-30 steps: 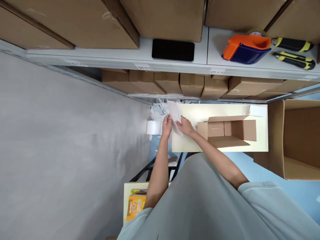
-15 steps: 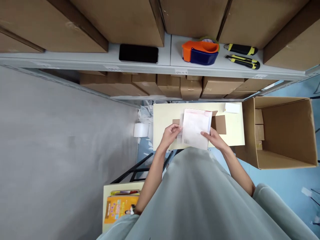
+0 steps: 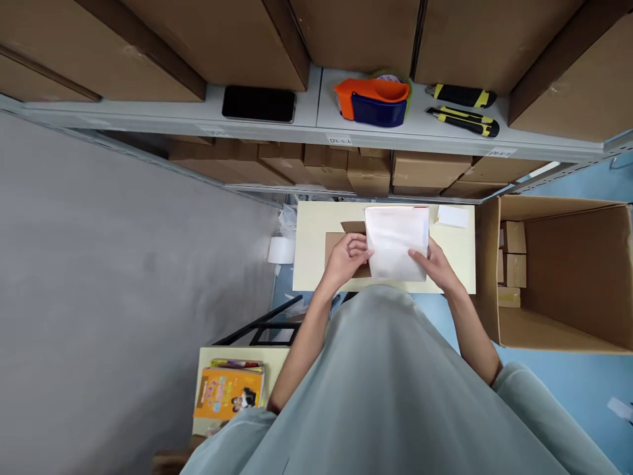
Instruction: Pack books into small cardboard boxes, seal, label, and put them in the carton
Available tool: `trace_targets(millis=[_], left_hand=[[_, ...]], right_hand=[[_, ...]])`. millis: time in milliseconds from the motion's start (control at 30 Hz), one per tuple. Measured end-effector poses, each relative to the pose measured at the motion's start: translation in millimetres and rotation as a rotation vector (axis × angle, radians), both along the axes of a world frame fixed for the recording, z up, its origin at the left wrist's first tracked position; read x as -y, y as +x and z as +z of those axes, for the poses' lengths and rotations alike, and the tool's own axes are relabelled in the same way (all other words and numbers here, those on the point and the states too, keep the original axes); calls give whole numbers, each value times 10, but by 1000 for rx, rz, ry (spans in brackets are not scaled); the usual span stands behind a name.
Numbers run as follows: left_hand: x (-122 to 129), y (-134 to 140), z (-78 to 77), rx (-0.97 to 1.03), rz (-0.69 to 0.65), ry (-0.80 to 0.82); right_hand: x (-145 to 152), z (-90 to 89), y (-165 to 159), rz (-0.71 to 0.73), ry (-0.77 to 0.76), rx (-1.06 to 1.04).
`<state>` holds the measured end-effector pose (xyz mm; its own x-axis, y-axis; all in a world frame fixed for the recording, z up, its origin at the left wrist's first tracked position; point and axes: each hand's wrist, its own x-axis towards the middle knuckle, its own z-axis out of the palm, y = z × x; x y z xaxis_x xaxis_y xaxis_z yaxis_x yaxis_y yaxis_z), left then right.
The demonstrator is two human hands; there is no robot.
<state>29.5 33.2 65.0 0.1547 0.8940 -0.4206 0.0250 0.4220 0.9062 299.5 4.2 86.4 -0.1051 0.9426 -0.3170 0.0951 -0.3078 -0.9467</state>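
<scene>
Above the table (image 3: 309, 251), the left hand (image 3: 349, 257) is pinching a white packet (image 3: 397, 241) at its left edge; the right hand (image 3: 436, 262) is clamping its right edge, thumb on top. The packet is hiding much of an open box (image 3: 333, 245).

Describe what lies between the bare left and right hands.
The head view shows a flat, white, rectangular packet, held between the left hand and the right hand.

Stockroom packing spot: cardboard cartons (image 3: 356, 36) are filling the far labelled shelving (image 3: 277, 132); tape dispenser (image 3: 378, 109) and utility knives (image 3: 465, 123) are lying there, right.
</scene>
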Motion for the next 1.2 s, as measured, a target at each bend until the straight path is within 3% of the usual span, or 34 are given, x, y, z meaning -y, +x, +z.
trace_targets(millis=[200, 333, 433, 533, 700, 867, 1067, 1200], left_hand=[[-13, 173, -272, -18, 179, -99], [72, 195, -433, 52, 269, -209], [183, 182, -528, 96, 261, -304], [286, 170, -619, 88, 148, -336], [367, 176, -710, -127, -57, -182], [436, 89, -622, -409, -262, -37], [580, -96, -496, -450, -397, 96], [631, -196, -488, -478, -403, 97]], right_hand=[[-411, 161, 38, 267, 198, 318], [-630, 210, -53, 466, 236, 512], [-735, 148, -133, 602, 218, 592], [-812, 30, -216, 722, 171, 667], [-889, -201, -417, 890, 97, 805], [-856, -478, -674, 1005, 12, 977], [-821, -826, -815, 1074, -69, 988], [-823, -919, -829, 1039, -89, 1019]])
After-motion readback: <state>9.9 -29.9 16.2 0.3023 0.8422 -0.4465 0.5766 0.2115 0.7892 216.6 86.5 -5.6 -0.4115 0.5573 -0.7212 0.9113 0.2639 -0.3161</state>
